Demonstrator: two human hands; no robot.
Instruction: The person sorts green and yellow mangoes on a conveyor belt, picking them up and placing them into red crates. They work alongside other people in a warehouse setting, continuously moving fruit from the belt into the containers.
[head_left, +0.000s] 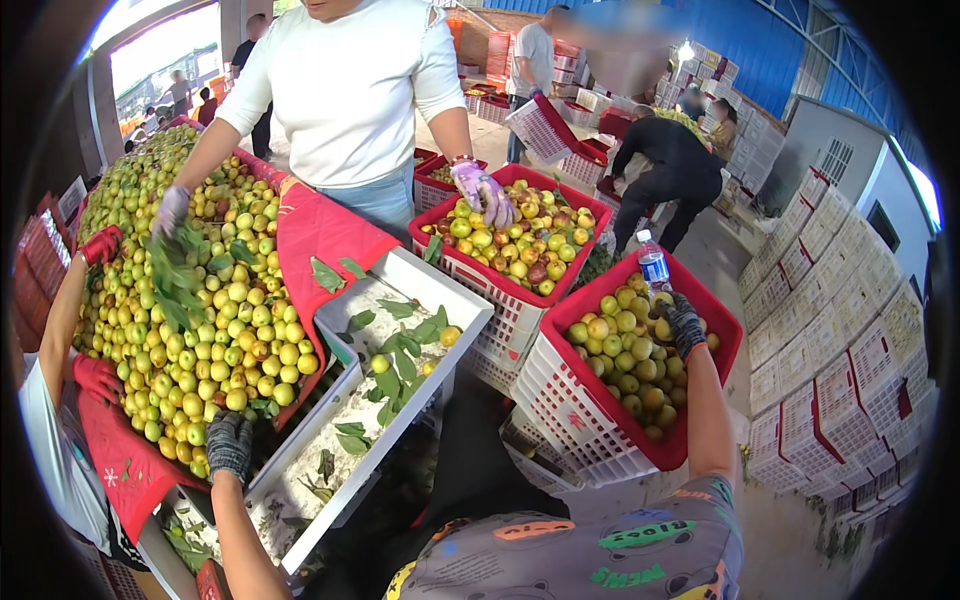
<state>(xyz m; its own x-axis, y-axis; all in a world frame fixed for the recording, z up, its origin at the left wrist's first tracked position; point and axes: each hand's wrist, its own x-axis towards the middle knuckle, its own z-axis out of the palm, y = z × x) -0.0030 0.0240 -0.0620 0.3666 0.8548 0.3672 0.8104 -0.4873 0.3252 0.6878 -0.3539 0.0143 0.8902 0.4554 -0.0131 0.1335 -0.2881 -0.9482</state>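
Note:
A large heap of round yellow-green fruit (247, 315) lies on a red quilted cloth (322, 232). At the heap's near edge is my left hand (229, 444) in a grey striped knit glove, its fingers down against the fruit. My right hand (684, 324), gloved alike, reaches into a red-lined white plastic crate (585, 420) of similar fruit (630, 345). Its fingers touch the fruit at the crate's right side; whether they grip one is unclear. Just beyond them a clear plastic bottle with a blue label (654, 264) stands upright among the fruit.
A white-edged metal tray (405, 360) with leaves and a few fruits lies between heap and crates. Across it, a person's gloved hand (484, 196) rests over another full crate (517, 281). Red-gloved hands (97, 379) work at left. Stacked crates (832, 345) line the right.

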